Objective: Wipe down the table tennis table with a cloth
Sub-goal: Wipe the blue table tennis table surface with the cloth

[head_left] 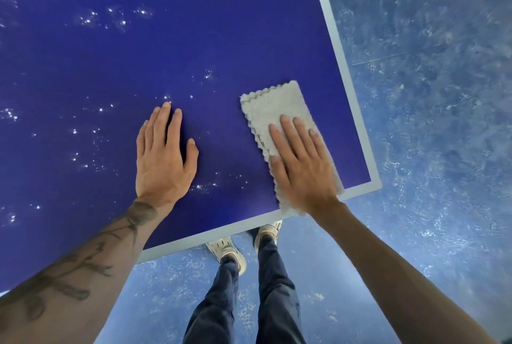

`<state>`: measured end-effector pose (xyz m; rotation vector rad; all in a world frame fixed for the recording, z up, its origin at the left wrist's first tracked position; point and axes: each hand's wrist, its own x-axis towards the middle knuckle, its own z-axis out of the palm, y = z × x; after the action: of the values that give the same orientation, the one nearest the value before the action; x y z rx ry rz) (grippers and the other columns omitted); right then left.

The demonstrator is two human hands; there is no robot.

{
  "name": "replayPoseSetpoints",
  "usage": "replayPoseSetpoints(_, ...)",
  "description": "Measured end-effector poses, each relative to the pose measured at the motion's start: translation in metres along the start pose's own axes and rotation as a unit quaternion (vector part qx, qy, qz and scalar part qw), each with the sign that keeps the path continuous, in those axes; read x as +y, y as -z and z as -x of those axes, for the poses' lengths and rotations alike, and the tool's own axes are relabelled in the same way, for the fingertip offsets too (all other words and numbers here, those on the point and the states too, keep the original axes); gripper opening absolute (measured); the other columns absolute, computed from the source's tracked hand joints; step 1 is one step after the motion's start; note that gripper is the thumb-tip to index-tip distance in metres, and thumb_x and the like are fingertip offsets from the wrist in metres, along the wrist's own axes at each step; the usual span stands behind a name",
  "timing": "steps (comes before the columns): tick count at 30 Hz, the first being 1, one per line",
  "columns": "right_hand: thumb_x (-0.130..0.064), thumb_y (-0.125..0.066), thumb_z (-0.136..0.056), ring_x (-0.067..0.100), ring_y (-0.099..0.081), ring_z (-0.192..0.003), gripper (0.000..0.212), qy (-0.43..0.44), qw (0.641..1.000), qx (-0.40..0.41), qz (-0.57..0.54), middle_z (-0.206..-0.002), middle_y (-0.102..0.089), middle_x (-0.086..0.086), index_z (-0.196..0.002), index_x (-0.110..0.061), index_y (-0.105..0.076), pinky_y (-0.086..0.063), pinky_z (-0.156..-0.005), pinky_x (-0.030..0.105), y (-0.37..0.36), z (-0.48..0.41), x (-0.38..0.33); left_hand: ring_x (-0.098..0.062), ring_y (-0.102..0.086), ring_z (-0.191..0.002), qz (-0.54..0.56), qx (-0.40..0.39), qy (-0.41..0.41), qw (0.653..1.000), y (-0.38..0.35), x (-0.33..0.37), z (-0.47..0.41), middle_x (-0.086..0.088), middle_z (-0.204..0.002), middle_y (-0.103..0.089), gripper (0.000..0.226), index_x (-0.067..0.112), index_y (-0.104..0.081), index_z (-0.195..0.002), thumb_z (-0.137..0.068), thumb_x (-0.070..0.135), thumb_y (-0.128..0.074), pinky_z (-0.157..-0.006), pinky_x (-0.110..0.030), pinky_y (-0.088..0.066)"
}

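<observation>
Your dark trousers (266, 288) and pale shoes (227, 250) stand on the mottled blue floor (429, 121), just below the near edge of the table (194, 24). Your left hand (163, 155) lies flat on the bare blue surface, fingers straight and holding nothing. Your right hand (302, 166) presses flat, fingers straight and slightly spread, on the pale grey cloth (277, 105). The cloth lies as a long strip by the table's near right corner, its near end reaching the white border line. Bright specks (91, 17) dot the surface to the left and farther up.
</observation>
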<state>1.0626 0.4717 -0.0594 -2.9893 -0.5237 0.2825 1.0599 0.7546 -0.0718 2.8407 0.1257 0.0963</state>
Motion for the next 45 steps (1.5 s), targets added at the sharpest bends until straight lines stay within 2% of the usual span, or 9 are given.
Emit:
replayPoseSetpoints(5, -0.045, -0.013, -0.112, 0.03, -0.008, -0.165, 0.065, -0.203, 0.978, 0.039, -0.024, -0.178, -0.009, 0.01, -0.171, -0.017, -0.012, -0.012, -0.132, 0.052, 0.015, -0.027, 0.04, -0.033, -0.025, -0.158, 0.004, -0.004, -0.002, 1.0, 0.0, 0.0, 0.001, -0.014, -0.169, -0.031, 0.058, 0.004, -0.039, -0.158, -0.107, 0.031, -0.041, -0.131, -0.05, -0.016)
replayPoseSetpoints(7, -0.046, -0.01, -0.111, 0.031, -0.005, -0.165, 0.067, -0.192, 0.98, 0.043, -0.031, -0.178, -0.005, 0.011, -0.171, -0.016, -0.009, -0.01, -0.133, 0.052, 0.013, -0.039, 0.007, -0.033, -0.025, -0.158, 0.005, -0.004, -0.005, 1.0, 0.001, 0.0, 0.001, -0.014, -0.169, -0.03, 0.057, 0.004, -0.039, -0.158, -0.107, 0.03, -0.041, -0.131, -0.05, -0.017)
replayPoseSetpoints(12, -0.045, -0.017, -0.115, 0.024, 0.004, -0.165, 0.062, 0.001, 1.0, -0.005, -0.012, -0.179, 0.001, 0.003, -0.171, -0.022, -0.006, -0.008, -0.134, 0.049, -0.008, 0.009, -0.033, -0.033, -0.024, -0.158, 0.01, -0.006, -0.007, 1.0, 0.0, -0.002, 0.001, -0.014, -0.169, -0.03, 0.057, 0.004, -0.039, -0.158, -0.108, 0.032, -0.039, -0.131, -0.05, -0.017)
replayPoseSetpoints(17, -0.044, -0.015, -0.113, 0.026, -0.002, -0.165, 0.063, -0.173, 0.985, 0.018, -0.016, -0.179, -0.004, 0.006, -0.171, -0.02, -0.008, -0.012, -0.133, 0.051, 0.004, 0.008, 0.021, -0.032, -0.024, -0.158, 0.008, 0.001, -0.005, 1.0, -0.004, -0.005, 0.001, -0.012, -0.17, -0.029, 0.057, 0.006, -0.038, -0.158, -0.107, 0.033, -0.039, -0.131, -0.047, -0.016)
replayPoseSetpoints(20, -0.047, -0.007, -0.112, 0.03, -0.001, -0.165, 0.067, -0.232, 0.971, 0.051, -0.036, -0.178, -0.001, 0.01, -0.171, -0.017, -0.003, -0.01, -0.133, 0.053, 0.003, -0.024, -0.012, -0.031, -0.024, -0.158, 0.007, 0.001, -0.005, 1.0, -0.006, -0.005, 0.001, -0.011, -0.17, -0.03, 0.056, 0.007, -0.038, -0.158, -0.108, 0.032, -0.039, -0.131, -0.048, -0.018)
replayPoseSetpoints(26, -0.046, -0.022, -0.115, 0.024, 0.004, -0.165, 0.063, 0.006, 0.999, 0.016, -0.041, -0.179, 0.0, 0.004, -0.171, -0.022, -0.007, -0.009, -0.134, 0.049, -0.021, 0.006, -0.069, -0.028, -0.021, -0.16, 0.023, -0.025, 0.01, 0.999, -0.001, -0.004, 0.0, -0.008, -0.171, -0.027, 0.058, 0.01, -0.036, -0.161, -0.108, 0.035, -0.039, -0.132, -0.044, -0.014)
replayPoseSetpoints(33, -0.045, -0.017, -0.114, 0.03, 0.001, -0.165, 0.064, -0.15, 0.987, 0.035, -0.044, -0.179, 0.0, 0.009, -0.171, -0.018, -0.004, -0.009, -0.133, 0.051, -0.002, -0.034, -0.043, -0.025, -0.022, -0.159, 0.056, -0.046, 0.012, 0.997, 0.023, -0.02, 0.006, -0.007, -0.171, -0.03, 0.052, 0.008, -0.037, -0.161, -0.111, 0.021, -0.046, -0.131, -0.047, -0.018)
replayPoseSetpoints(40, -0.042, -0.022, -0.115, 0.029, -0.001, -0.165, 0.062, 0.075, 0.996, 0.0, -0.056, -0.179, -0.004, 0.008, -0.171, -0.018, -0.01, -0.011, -0.132, 0.051, -0.025, -0.016, -0.155, -0.033, -0.025, -0.158, 0.012, -0.036, 0.098, 0.994, 0.046, -0.071, 0.009, -0.013, -0.171, -0.03, 0.051, 0.005, -0.038, -0.16, -0.112, 0.019, -0.044, -0.131, -0.049, -0.018)
replayPoseSetpoints(45, -0.043, -0.018, -0.113, 0.026, -0.001, -0.165, 0.063, -0.061, 0.998, 0.009, -0.031, -0.179, -0.003, 0.005, -0.171, -0.021, -0.01, -0.01, -0.133, 0.05, -0.015, -0.026, -0.106, -0.036, -0.025, -0.158, 0.0, -0.023, 0.094, 0.995, 0.047, -0.103, -0.01, -0.016, -0.17, -0.028, 0.051, 0.003, -0.038, -0.159, -0.111, 0.018, -0.045, -0.13, -0.051, -0.018)
